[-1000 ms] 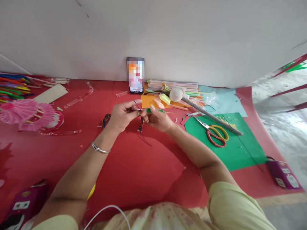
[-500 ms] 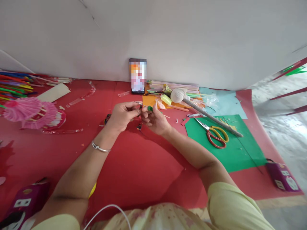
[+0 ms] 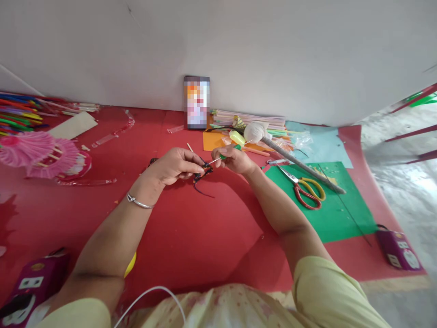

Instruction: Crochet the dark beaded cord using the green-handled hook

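My left hand pinches a small dark bundle of thread just above the red mat, with loose strands trailing below it. My right hand grips a thin stick with a green handle, and its pale tip points left into the bundle. A thin wooden stick pokes up behind my left hand's fingers. Both hands are close together in the middle of the view, and a silver bangle rings my left wrist.
Red and yellow scissors lie on green paper at the right, beside a long grey rod with a white ball end. A phone leans on the wall. Pink paper fans and coloured straws are at left.
Both hands have dropped lower toward the mat. My right hand has drawn away to the right, so the stick now spans the gap to the thread bundle held by my left hand.
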